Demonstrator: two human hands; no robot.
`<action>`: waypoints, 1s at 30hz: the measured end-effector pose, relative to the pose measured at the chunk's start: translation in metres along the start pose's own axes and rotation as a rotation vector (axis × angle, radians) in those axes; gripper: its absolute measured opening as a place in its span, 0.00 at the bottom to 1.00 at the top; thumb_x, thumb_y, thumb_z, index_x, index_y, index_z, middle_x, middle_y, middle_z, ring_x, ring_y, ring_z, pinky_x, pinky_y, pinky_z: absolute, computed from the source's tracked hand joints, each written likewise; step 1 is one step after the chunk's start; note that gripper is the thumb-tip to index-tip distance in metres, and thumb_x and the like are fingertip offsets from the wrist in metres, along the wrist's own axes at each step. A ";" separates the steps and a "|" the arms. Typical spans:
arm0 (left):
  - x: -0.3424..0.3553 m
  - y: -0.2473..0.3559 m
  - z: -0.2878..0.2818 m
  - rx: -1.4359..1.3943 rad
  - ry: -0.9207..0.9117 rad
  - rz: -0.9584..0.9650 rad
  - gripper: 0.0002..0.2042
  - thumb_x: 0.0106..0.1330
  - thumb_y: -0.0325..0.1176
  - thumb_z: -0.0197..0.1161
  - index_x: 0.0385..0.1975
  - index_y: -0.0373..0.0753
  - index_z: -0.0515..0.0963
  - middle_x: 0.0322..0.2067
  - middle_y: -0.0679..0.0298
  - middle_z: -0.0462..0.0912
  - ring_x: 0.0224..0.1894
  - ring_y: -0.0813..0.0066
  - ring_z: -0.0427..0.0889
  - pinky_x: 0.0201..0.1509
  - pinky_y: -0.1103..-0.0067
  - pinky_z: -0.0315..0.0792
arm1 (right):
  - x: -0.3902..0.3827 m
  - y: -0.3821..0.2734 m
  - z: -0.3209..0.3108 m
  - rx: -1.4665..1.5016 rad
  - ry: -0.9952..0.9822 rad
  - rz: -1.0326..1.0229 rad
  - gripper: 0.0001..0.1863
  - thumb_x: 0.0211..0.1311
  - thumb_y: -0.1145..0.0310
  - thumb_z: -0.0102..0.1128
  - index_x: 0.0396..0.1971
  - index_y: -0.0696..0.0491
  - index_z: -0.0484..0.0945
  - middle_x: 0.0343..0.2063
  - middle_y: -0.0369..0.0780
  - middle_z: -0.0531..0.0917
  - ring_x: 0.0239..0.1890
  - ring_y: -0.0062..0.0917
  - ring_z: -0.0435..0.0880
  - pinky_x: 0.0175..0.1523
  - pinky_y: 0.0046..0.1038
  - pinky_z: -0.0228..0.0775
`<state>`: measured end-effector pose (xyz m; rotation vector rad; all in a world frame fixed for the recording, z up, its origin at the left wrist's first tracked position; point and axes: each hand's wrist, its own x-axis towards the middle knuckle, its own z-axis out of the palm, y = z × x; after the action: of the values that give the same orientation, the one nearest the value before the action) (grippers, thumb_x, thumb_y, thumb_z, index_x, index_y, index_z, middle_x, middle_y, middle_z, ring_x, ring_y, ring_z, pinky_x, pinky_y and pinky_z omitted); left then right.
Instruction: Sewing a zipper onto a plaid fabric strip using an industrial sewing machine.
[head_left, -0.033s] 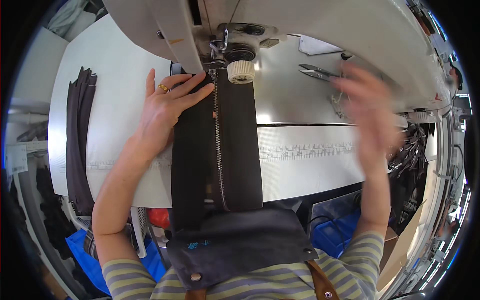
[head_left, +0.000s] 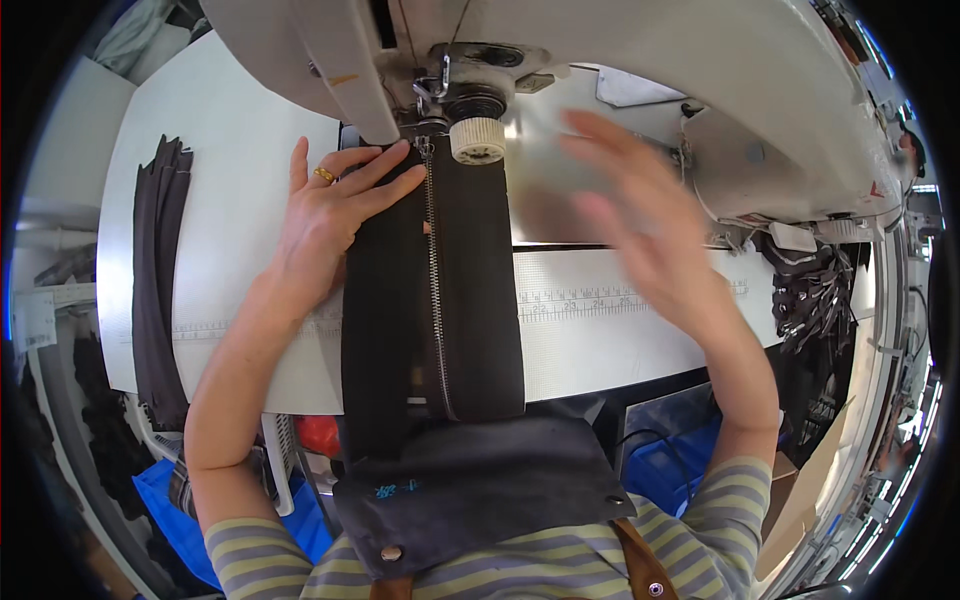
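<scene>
My left hand [head_left: 325, 215], with a ring on one finger, lies with fingers stretched on the dark fabric [head_left: 482, 300], its fingertips beside the top end of a metal zipper [head_left: 434, 285]. That end reaches the presser area of the sewing machine [head_left: 660, 60], close to a ribbed white knob [head_left: 477, 141]. My right hand [head_left: 650, 215] is in the air over the metal bed plate, right of the fabric. It is blurred by motion, its thumb and fingers look apart, and I make out nothing in it. The place where snips lay is behind this hand.
A stack of dark strips [head_left: 160, 280] lies on the left of the white table [head_left: 240, 130]. A printed ruler scale [head_left: 570, 303] runs along the front. Zipper pieces [head_left: 815, 290] hang in a bunch at the right edge. A blue bin [head_left: 660, 465] stands below.
My right hand has swung left from the right side of the machine bed toward the fabric, and now covers the spot where the snips showed. My left hand stays in place on the fabric.
</scene>
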<state>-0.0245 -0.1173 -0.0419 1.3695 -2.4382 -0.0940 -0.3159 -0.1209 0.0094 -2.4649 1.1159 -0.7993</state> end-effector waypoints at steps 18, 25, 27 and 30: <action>0.002 -0.001 0.000 -0.053 0.033 0.077 0.39 0.38 0.11 0.56 0.56 0.50 0.75 0.58 0.64 0.75 0.58 0.60 0.71 0.68 0.44 0.44 | 0.061 0.038 0.075 -0.205 0.187 -0.270 0.05 0.49 0.70 0.61 0.23 0.53 0.75 0.23 0.41 0.77 0.27 0.33 0.78 0.33 0.34 0.71; 0.001 -0.002 0.003 -0.015 0.054 0.091 0.37 0.39 0.11 0.56 0.55 0.49 0.75 0.58 0.64 0.75 0.58 0.60 0.72 0.67 0.44 0.45 | 0.062 0.026 0.077 0.147 0.149 0.124 0.05 0.51 0.70 0.60 0.23 0.55 0.77 0.24 0.42 0.80 0.27 0.37 0.78 0.35 0.37 0.71; 0.001 -0.002 0.002 -0.012 0.069 0.097 0.37 0.40 0.11 0.57 0.55 0.49 0.75 0.58 0.64 0.75 0.57 0.60 0.72 0.66 0.43 0.47 | 0.061 0.030 0.083 -0.023 0.173 0.003 0.04 0.49 0.71 0.60 0.22 0.55 0.77 0.23 0.42 0.80 0.27 0.37 0.78 0.35 0.37 0.71; 0.001 0.001 0.002 0.004 0.060 0.057 0.22 0.55 0.31 0.61 0.53 0.52 0.78 0.58 0.67 0.76 0.58 0.64 0.73 0.71 0.54 0.39 | 0.066 0.036 0.088 -0.280 0.167 -0.181 0.03 0.46 0.72 0.60 0.21 0.55 0.77 0.21 0.42 0.79 0.26 0.38 0.78 0.34 0.37 0.72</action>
<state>-0.0268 -0.1183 -0.0435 1.2849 -2.4267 -0.0340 -0.2481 -0.1894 -0.0547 -2.8069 1.1407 -0.9755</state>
